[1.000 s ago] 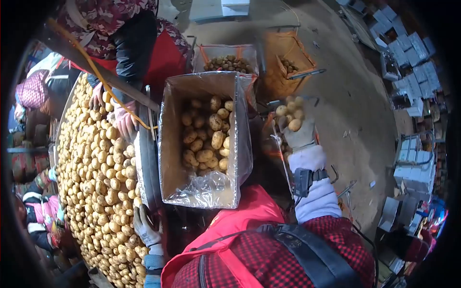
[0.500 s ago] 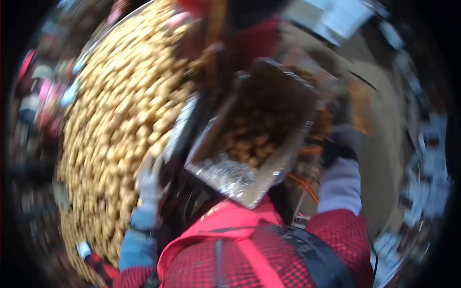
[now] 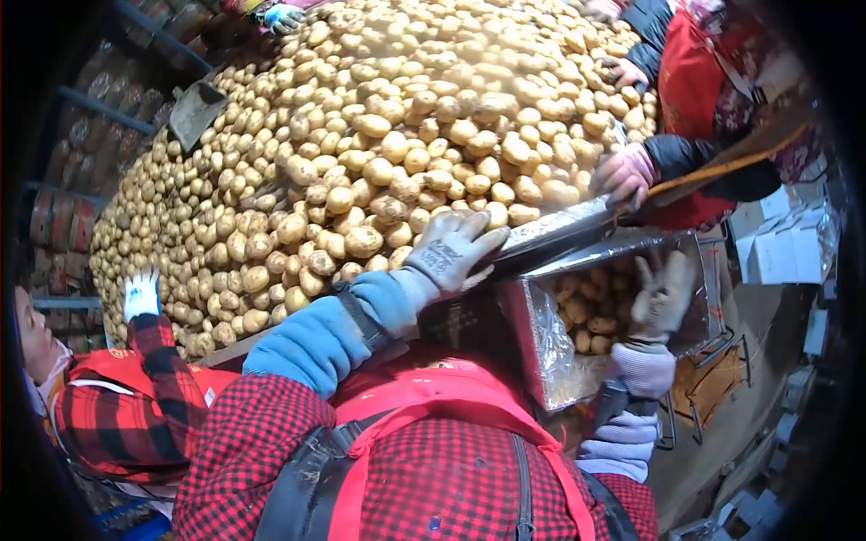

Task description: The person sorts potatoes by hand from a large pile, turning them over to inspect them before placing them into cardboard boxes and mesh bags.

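Observation:
My left hand point(image 3: 451, 252), in a grey-white glove, lies at the near edge of a large heap of potatoes point(image 3: 361, 171), beside a plastic-wrapped rim point(image 3: 564, 225). What its fingers touch underneath is partly hidden. My right hand point(image 3: 663, 293), gloved too, is over the right part of a plastic-lined box point(image 3: 532, 347), fingers spread, with nothing visible in it. Several potatoes point(image 3: 591, 307) lie inside the box, left of that hand.
A co-worker in red plaid point(image 3: 117, 406) stands at the left, one gloved hand on the heap. Another person's hand point(image 3: 624, 173) rests near the rim at right. A metal scoop point(image 3: 196, 114) lies on the heap's far left. White boxes point(image 3: 785, 243) stand at right.
The view has turned and sharpened. My right hand has come from the box's right side to over its inside. My left hand now lies farther along the heap's edge, near the rim.

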Available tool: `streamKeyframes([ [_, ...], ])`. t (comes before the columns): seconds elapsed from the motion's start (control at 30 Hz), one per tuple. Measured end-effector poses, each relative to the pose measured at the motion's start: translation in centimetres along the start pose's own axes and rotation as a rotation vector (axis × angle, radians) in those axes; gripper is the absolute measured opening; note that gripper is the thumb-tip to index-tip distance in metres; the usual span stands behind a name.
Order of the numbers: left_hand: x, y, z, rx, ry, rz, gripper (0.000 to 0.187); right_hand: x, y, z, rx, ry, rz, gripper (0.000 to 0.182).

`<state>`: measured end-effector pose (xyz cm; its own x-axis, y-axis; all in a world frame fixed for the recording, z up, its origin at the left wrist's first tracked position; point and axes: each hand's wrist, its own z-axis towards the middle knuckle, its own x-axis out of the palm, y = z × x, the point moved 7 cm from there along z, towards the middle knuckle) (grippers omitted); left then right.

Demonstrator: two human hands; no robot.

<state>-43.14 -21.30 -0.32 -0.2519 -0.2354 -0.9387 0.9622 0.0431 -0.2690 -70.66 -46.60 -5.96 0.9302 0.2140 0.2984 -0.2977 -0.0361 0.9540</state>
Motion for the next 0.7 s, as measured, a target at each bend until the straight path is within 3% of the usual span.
streamKeyframes([
  [0.03,-0.2,0.1,-0.2,0.001,-0.010,-0.025,0.061,7.1,2.6,-2.3,0.133,0.102,0.067,0.044],
  [0.13,-0.2,1.1,-1.7,-0.011,0.081,-0.156,0.060,16.0,0.2,-6.3,0.178,0.272,-0.031,0.045],
  [0.2,-3.3,1.4,-3.9,-0.003,-0.072,-0.079,0.063,21.0,-1.1,-9.5,0.132,0.432,-0.046,0.050],
  [0.27,-7.8,3.0,-6.0,-0.151,-0.184,-0.022,0.070,25.1,-1.0,-13.4,0.129,0.523,-0.269,0.057],
  [0.33,-10.5,6.6,-9.2,-0.405,-0.084,0.119,0.083,28.2,-1.3,-15.1,-0.202,0.719,-0.595,0.067],
  [0.4,-11.7,10.1,-11.9,-0.559,0.022,0.260,0.097,30.4,-2.3,-15.8,-0.396,0.793,-1.005,0.078],
  [0.47,-11.1,12.9,-12.1,-0.699,0.233,0.140,0.103,32.1,-3.3,-15.8,-0.461,0.824,-1.240,0.083],
  [0.7,-9.3,14.2,-9.2,-0.459,0.340,0.132,0.105,34.9,-5.7,-13.5,-0.318,0.773,-1.417,0.090],
])
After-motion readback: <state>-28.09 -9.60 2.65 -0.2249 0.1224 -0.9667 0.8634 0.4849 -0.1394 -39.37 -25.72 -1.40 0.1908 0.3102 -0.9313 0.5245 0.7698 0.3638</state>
